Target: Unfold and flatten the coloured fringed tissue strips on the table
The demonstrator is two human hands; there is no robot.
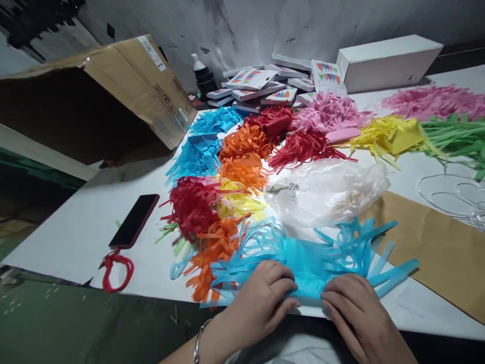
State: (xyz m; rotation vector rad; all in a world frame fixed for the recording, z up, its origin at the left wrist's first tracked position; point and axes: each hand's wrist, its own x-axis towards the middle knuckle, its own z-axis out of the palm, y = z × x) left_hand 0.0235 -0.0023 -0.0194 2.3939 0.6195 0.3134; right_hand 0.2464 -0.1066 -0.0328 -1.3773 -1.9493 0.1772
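A blue tissue sheet with fringed ends (305, 258) lies at the table's near edge. My left hand (267, 293) has its fingers curled on the sheet's near edge, left of its middle. Opposite it, my right hand (352, 306) grips the same edge with bent fingers. The strips fan out to both sides beyond the hands. Orange fringed paper (217, 247) lies beside the sheet on the left, with a red bundle (193, 205) behind it. Just behind the blue sheet rests a crumpled clear plastic bag (326, 192).
A phone (134, 221) with a red strap lies at left, below a large open carton (147, 86). Fringed bundles, printed boxes (252, 79) and a white box (386, 60) fill the back. Brown card (439, 247) and a wire coil (454, 194) are at right.
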